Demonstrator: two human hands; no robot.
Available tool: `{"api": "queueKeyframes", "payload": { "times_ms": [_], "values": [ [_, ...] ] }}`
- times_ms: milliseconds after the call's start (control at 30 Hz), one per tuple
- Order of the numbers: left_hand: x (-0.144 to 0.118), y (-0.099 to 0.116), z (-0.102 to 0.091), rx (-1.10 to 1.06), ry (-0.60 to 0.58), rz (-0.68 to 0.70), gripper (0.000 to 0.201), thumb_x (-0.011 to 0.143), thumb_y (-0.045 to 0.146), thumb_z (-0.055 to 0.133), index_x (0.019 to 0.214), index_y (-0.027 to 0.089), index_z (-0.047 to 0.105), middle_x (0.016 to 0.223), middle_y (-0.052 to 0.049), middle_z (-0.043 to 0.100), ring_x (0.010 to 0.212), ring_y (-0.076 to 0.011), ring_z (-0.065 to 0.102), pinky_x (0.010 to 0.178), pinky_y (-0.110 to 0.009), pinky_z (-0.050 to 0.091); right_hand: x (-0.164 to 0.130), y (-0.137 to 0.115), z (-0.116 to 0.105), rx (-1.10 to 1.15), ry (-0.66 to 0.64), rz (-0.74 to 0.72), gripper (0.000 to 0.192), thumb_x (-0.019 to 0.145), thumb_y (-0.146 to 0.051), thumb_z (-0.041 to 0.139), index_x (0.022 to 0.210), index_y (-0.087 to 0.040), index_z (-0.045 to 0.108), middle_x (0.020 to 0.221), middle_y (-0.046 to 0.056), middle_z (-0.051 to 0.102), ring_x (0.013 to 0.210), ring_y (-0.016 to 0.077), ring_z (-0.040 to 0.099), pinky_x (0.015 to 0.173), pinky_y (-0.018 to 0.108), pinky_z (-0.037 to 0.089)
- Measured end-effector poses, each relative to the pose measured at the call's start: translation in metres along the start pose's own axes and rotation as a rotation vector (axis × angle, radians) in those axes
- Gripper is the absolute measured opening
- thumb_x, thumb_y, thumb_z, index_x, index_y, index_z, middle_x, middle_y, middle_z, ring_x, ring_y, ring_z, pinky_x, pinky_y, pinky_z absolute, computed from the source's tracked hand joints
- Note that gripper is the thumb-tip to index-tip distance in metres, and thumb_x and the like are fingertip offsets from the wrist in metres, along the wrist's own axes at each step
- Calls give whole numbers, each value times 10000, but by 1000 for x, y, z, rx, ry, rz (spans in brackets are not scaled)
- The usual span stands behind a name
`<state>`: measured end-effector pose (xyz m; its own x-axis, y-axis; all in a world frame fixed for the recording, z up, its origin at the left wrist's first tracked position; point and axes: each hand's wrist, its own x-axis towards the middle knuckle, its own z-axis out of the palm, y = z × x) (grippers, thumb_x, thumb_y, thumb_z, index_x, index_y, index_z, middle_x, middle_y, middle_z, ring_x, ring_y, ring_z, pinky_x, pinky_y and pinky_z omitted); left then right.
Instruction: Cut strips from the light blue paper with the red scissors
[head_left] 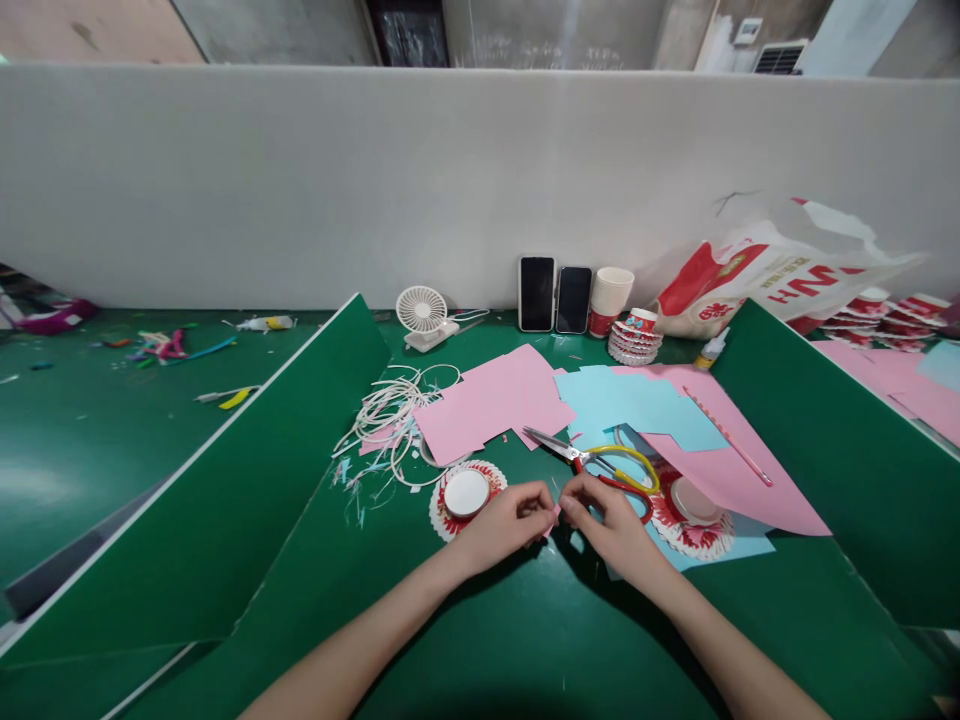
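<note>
My left hand and my right hand meet low over the green table, fingertips pinching a small pink paper piece between them. Just beyond my right hand lie scissors with red and yellow handles, blades pointing left. A flattened red-and-white paper cup lies beside my left hand, and a second one lies to the right of my right hand on blue paper.
Pink paper sheets and blue paper cover the middle. White paper rings lie left. Green dividers stand on both sides. A small fan, two phones, stacked cups and a plastic bag line the back wall.
</note>
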<state>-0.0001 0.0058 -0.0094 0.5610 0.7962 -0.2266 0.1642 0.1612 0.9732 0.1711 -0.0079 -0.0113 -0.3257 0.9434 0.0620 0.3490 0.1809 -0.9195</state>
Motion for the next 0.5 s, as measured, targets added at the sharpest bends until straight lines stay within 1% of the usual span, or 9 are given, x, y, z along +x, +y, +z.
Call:
{"api": "queueKeyframes", "payload": {
  "times_ms": [67,133,200,233,267,333,400,433,500],
  "values": [
    [0,-1,-1,7,27,24,156,777,278,485,678,164,446,589,43,447,528,-69,406,495,-188,298,1,1,-1,-3,24,-1,176,883,-312,391,843,-196,517,716,-8,544,660,127,521,611,240,404],
    [0,1,-3,9,56,42,164,791,285,471,683,165,439,606,40,458,519,-66,398,492,-191,291,2,3,-6,-53,114,1,193,893,-314,366,901,-197,519,757,6,566,685,136,538,637,251,417],
    [-1,5,-4,12,80,47,190,804,316,462,689,169,424,619,39,464,507,-64,388,492,-196,288,4,7,-12,-186,247,-2,193,895,-291,356,930,-195,520,816,28,583,728,151,546,679,268,419],
    [-2,9,-5,26,92,47,207,809,334,458,688,171,419,619,41,460,504,-64,383,499,-199,291,5,10,-15,-288,299,-7,192,892,-268,354,936,-192,525,871,44,589,784,164,546,721,283,412],
    [-4,13,-6,55,108,50,223,814,352,454,686,173,416,613,44,453,505,-65,380,509,-202,295,6,13,-18,-403,323,-15,191,885,-246,355,936,-185,529,900,62,587,833,182,540,752,300,403],
    [-9,24,-10,164,157,66,260,827,391,432,680,176,424,598,45,438,522,-73,384,536,-208,306,9,22,-23,-666,332,12,187,858,-229,387,947,-163,539,904,96,577,880,224,522,784,341,385],
    [-16,37,-16,343,211,105,302,839,424,402,667,178,433,601,35,455,555,-89,406,557,-215,309,10,31,-25,-860,291,60,201,827,-214,426,963,-135,552,925,130,567,901,251,511,807,367,373],
    [-20,43,-19,453,229,115,315,845,433,387,667,179,442,614,27,477,569,-98,423,563,-220,308,11,35,-26,-918,263,67,231,811,-208,448,1000,-123,550,956,144,561,930,261,503,823,374,366],
    [-28,52,-28,692,234,89,324,861,433,347,701,187,487,652,7,533,590,-119,460,569,-232,303,11,40,-26,-982,218,71,286,803,-224,470,1056,-111,540,992,159,553,982,278,484,837,378,361]
  ]
}}
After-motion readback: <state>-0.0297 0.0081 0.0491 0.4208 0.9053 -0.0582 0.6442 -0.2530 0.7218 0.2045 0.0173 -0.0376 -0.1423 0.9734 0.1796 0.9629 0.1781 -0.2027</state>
